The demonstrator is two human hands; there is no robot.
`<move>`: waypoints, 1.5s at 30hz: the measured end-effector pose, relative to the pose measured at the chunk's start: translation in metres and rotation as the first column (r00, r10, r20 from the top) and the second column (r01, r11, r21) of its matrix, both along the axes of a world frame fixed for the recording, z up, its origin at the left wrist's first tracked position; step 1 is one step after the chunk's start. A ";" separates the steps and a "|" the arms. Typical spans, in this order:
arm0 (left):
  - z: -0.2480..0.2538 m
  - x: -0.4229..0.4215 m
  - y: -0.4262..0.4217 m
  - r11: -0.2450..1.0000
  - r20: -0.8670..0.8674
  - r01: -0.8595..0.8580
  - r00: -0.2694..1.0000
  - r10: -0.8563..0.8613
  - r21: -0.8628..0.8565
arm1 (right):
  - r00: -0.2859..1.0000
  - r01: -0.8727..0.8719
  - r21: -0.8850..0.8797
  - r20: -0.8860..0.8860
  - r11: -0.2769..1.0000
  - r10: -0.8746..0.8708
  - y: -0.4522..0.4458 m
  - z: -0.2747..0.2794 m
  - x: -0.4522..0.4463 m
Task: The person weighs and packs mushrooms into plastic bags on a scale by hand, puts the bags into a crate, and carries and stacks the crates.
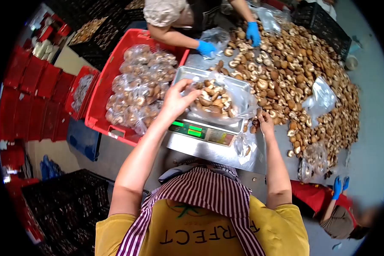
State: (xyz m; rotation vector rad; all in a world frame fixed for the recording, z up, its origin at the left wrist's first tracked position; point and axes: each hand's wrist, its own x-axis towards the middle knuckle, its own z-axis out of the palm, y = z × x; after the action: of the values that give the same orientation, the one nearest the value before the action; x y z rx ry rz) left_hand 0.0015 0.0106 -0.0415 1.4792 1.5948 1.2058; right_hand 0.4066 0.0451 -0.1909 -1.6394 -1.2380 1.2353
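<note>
A clear plastic bag [243, 106] of brown-capped mushrooms [215, 100] lies with its mouth spread on the metal pan [181, 73] of a digital scale, whose green display [195, 130] is lit. My left hand [179, 100] is at the bag's left side, thumb and fingers apart, fingertips by the plastic. To the right of the scale, my right hand [266, 123] has its fingers curled at the near edge of the loose mushroom pile [298, 72]. A small mushroom [259, 112] shows at those fingertips, partly hidden.
At left stands a red crate [91, 112] with several filled bags [136, 91]. Across the table, a co-worker's blue-gloved hands [229, 40] are near a plastic bag. Loose bags [320, 100] lie on the pile. Another person [335, 209] is at lower right; black crates [68, 205] stand lower left.
</note>
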 end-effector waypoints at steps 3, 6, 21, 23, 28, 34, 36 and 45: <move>0.011 0.003 -0.004 0.996 0.058 0.003 0.998 0.002 -0.086 | 0.976 0.094 -0.118 -0.184 0.988 -0.115 -0.002 -0.005 0.014; 0.014 0.007 -0.003 0.999 0.046 -0.011 0.999 0.013 -0.053 | 0.837 0.215 -0.156 -0.479 0.964 -0.264 -0.005 0.009 0.021; 0.021 0.015 0.005 1.000 0.038 -0.009 0.999 0.010 -0.015 | 0.988 -0.146 0.333 0.003 0.932 0.154 -0.003 0.213 -0.105; 0.019 0.017 0.009 1.000 0.041 -0.021 0.999 0.022 -0.010 | 0.946 -0.304 0.286 0.207 0.909 0.251 -0.003 0.227 -0.131; 0.016 0.018 0.012 0.999 -0.005 -0.045 0.999 0.045 -0.003 | 0.861 -0.237 0.421 0.509 0.876 -0.012 -0.004 0.214 -0.131; 0.032 0.015 0.010 0.998 -0.028 -0.022 0.999 0.021 -0.061 | 0.902 -0.130 0.394 0.427 0.910 -0.056 -0.012 0.195 -0.096; 0.045 0.015 0.007 0.994 -0.042 -0.001 0.999 -0.003 -0.107 | 0.965 -0.067 0.275 0.262 0.959 -0.008 -0.008 0.187 -0.088; 0.026 0.014 0.030 0.994 -0.060 0.107 0.992 -0.108 -0.017 | 0.925 -0.151 -0.100 0.336 0.983 0.177 0.012 0.171 -0.083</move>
State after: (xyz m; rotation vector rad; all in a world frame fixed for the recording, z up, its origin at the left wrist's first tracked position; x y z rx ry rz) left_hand 0.0160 0.0407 -0.0155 1.5857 1.5384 1.0975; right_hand 0.3235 0.0571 -0.0197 -1.8950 -1.5881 1.1331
